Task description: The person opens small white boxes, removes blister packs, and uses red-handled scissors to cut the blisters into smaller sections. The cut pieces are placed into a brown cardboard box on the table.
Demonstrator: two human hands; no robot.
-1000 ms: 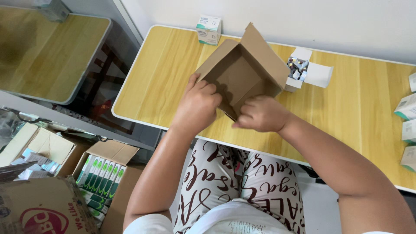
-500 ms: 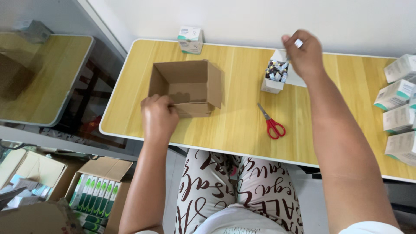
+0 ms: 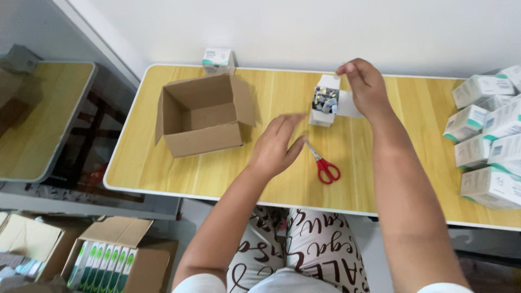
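My right hand point(image 3: 364, 87) pinches the open flap of the small white box point(image 3: 324, 103) mid-table; my left hand point(image 3: 277, 147) hovers open nearby. Thin card, probably light, crushable; best held by its sides.

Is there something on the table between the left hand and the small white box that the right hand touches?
Nothing blocks the way. The left hand hovers over bare tabletop just short of the small white box, where the right hand is. The red-handled scissors lie to the side, nearer the person.
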